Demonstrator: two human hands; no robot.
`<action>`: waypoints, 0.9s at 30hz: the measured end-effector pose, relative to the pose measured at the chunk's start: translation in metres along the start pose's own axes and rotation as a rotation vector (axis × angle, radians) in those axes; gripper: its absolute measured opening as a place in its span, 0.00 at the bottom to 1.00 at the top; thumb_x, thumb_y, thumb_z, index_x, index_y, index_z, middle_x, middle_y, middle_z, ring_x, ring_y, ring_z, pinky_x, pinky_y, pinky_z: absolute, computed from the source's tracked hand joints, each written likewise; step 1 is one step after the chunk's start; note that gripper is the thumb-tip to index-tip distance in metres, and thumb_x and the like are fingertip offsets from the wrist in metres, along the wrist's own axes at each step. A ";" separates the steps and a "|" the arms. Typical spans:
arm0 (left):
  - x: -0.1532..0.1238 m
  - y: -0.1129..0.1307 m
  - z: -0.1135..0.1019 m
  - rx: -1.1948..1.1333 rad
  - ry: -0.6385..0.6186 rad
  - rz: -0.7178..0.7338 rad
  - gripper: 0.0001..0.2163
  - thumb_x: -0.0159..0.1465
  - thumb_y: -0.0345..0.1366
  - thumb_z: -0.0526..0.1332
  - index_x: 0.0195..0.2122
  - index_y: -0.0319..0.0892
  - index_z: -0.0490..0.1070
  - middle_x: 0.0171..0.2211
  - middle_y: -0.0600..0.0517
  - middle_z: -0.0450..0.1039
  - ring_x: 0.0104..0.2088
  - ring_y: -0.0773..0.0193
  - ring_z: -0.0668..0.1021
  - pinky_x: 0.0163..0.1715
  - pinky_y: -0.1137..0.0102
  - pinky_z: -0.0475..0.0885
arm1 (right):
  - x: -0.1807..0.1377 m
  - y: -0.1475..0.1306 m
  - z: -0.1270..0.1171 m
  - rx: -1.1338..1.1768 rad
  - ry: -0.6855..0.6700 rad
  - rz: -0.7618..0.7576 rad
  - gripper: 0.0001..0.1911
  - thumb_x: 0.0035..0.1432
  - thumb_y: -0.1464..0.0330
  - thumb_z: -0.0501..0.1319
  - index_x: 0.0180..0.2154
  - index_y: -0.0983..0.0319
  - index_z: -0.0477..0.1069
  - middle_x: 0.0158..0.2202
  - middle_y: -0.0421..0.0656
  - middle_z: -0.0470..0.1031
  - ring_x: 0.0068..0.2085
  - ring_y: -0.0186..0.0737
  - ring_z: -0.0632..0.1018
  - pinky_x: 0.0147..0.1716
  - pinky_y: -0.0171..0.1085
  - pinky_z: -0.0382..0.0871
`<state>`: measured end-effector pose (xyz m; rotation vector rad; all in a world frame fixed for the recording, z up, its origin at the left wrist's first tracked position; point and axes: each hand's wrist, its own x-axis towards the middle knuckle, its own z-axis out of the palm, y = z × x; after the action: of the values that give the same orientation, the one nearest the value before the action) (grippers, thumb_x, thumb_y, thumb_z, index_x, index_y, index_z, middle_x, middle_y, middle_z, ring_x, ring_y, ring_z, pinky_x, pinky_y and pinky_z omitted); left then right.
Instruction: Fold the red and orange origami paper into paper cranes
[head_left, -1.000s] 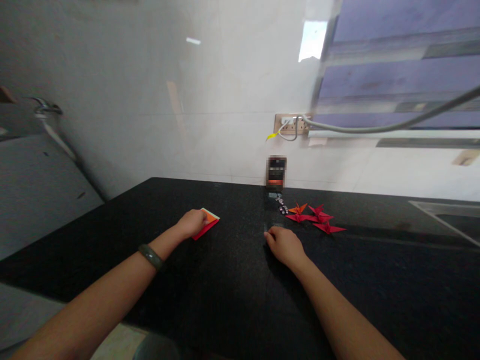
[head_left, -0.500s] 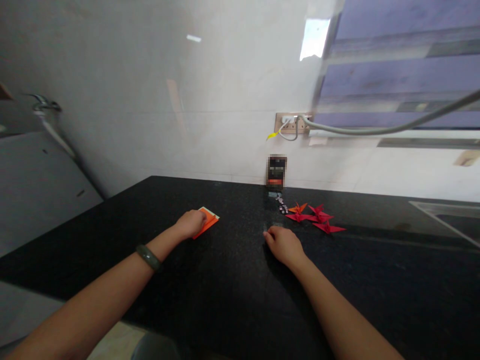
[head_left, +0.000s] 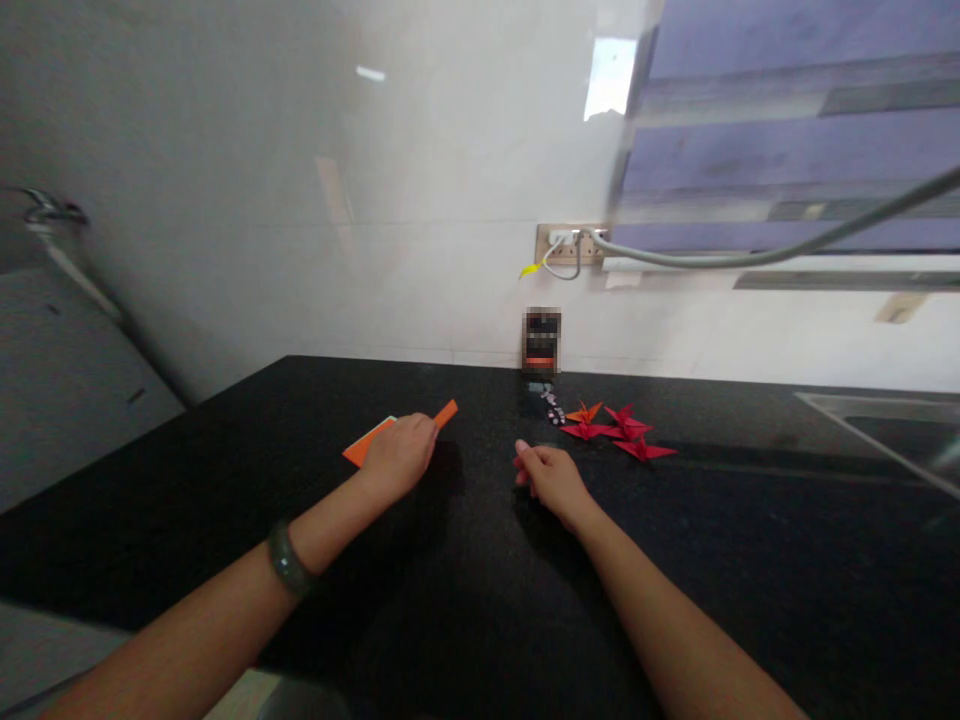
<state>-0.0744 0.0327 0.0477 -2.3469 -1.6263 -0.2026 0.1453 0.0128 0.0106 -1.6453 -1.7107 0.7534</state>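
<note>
My left hand (head_left: 400,458) is closed on an orange sheet of paper (head_left: 447,414), held just above the black countertop (head_left: 225,480); one corner sticks out past my fingers to the right. Behind that hand lies a small stack of orange paper (head_left: 365,443). My right hand (head_left: 551,478) rests on the counter with its fingers curled loosely and nothing visible in them. Several folded red and orange paper cranes (head_left: 615,431) lie just beyond my right hand.
A small dark object (head_left: 541,341) stands against the white tiled wall, with tiny items on the counter in front of it. A wall socket (head_left: 568,243) with a grey cable hangs above. A sink edge (head_left: 862,412) shows at the far right.
My left hand has picked an orange sheet off the stack and moved right towards the middle. My right hand has shifted slightly left. The camera has turned a little.
</note>
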 end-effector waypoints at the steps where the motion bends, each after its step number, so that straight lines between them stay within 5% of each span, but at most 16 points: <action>1: -0.003 0.012 -0.001 -0.004 0.042 0.094 0.14 0.63 0.33 0.44 0.34 0.37 0.68 0.33 0.45 0.69 0.36 0.59 0.72 0.35 0.67 0.66 | 0.000 -0.001 0.000 0.231 -0.045 0.093 0.28 0.58 0.53 0.41 0.32 0.67 0.69 0.27 0.47 0.75 0.20 0.31 0.70 0.17 0.30 0.58; 4: -0.013 0.048 0.002 -0.058 0.137 0.320 0.12 0.63 0.31 0.46 0.35 0.38 0.68 0.34 0.46 0.69 0.36 0.60 0.71 0.34 0.68 0.67 | 0.000 -0.002 0.000 0.681 -0.153 0.293 0.31 0.53 0.47 0.43 0.34 0.68 0.68 0.28 0.48 0.75 0.16 0.29 0.68 0.11 0.28 0.54; 8: -0.016 0.080 0.008 -0.165 0.157 0.446 0.10 0.62 0.31 0.47 0.35 0.38 0.68 0.34 0.45 0.70 0.35 0.60 0.71 0.33 0.67 0.67 | 0.001 0.005 -0.001 0.747 -0.020 0.254 0.14 0.45 0.59 0.59 0.24 0.65 0.65 0.17 0.38 0.67 0.13 0.27 0.64 0.08 0.26 0.51; 13: 0.004 0.087 0.009 -0.476 0.166 0.098 0.11 0.61 0.35 0.49 0.29 0.38 0.69 0.30 0.46 0.71 0.35 0.60 0.72 0.39 0.65 0.66 | 0.008 0.019 -0.005 0.713 0.142 0.173 0.11 0.44 0.63 0.58 0.20 0.63 0.61 0.14 0.33 0.60 0.14 0.26 0.59 0.10 0.27 0.51; 16: 0.017 0.081 0.016 -0.773 0.290 -0.315 0.13 0.55 0.37 0.58 0.41 0.37 0.66 0.42 0.43 0.69 0.42 0.59 0.71 0.42 0.65 0.66 | 0.010 0.021 -0.009 0.693 0.186 0.131 0.12 0.43 0.62 0.58 0.19 0.63 0.61 0.14 0.33 0.60 0.15 0.25 0.58 0.12 0.27 0.48; 18: 0.020 0.077 0.022 -1.086 0.237 -0.510 0.21 0.53 0.40 0.60 0.46 0.37 0.63 0.44 0.42 0.69 0.37 0.61 0.74 0.36 0.67 0.70 | 0.008 0.019 -0.010 0.682 0.186 0.111 0.12 0.43 0.61 0.58 0.19 0.64 0.62 0.14 0.34 0.61 0.15 0.26 0.58 0.12 0.28 0.48; 22: 0.016 0.075 0.026 -1.640 -0.046 -0.430 0.13 0.52 0.39 0.61 0.36 0.36 0.70 0.33 0.46 0.76 0.31 0.62 0.76 0.32 0.68 0.71 | 0.003 0.014 -0.009 0.657 0.167 0.107 0.12 0.42 0.61 0.60 0.19 0.64 0.64 0.14 0.35 0.63 0.16 0.27 0.59 0.14 0.28 0.50; 27: 0.013 0.067 0.027 -1.595 -0.074 -0.486 0.10 0.47 0.36 0.63 0.29 0.35 0.73 0.27 0.49 0.76 0.27 0.63 0.76 0.28 0.71 0.69 | 0.000 0.012 -0.007 0.633 0.178 0.157 0.14 0.39 0.60 0.62 0.19 0.64 0.63 0.14 0.34 0.61 0.15 0.26 0.59 0.14 0.28 0.50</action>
<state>-0.0082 0.0304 0.0158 -2.5853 -2.5027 -2.2115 0.1579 0.0132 0.0058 -1.3517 -1.0715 1.0555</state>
